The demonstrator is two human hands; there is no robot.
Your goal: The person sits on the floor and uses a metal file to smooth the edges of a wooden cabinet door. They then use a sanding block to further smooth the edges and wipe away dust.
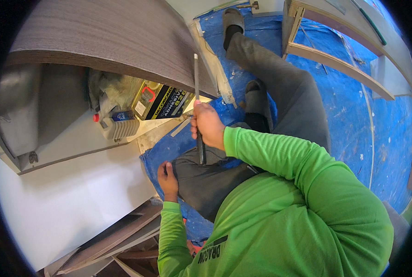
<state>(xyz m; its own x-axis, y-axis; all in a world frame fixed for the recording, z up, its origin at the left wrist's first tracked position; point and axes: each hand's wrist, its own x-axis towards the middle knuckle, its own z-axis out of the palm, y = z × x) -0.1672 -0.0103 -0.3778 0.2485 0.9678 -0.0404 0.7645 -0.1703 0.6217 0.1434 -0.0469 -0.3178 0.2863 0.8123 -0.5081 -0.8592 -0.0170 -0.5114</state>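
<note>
My right hand [209,124] is closed around the dark handle of a long, thin file [196,76]. Its narrow grey blade points away from me, and the pale tip overlaps the wood-grain cabinet panel [123,34] in view. The handle's lower end hangs over my bent left knee. Against the outer side of that knee rests my left hand [168,183], thumb apart from the fingers and nothing visible in it. Part of its fingers is hidden from view.
Under the panel, an open cabinet holds a black-and-yellow adhesive can [162,101] and a pale plastic jug [119,128]. A white board [72,189] lies at left, with wooden strips [118,235] below. Blue sheeting [342,124] covers the floor; a wooden frame [339,67] stands far right.
</note>
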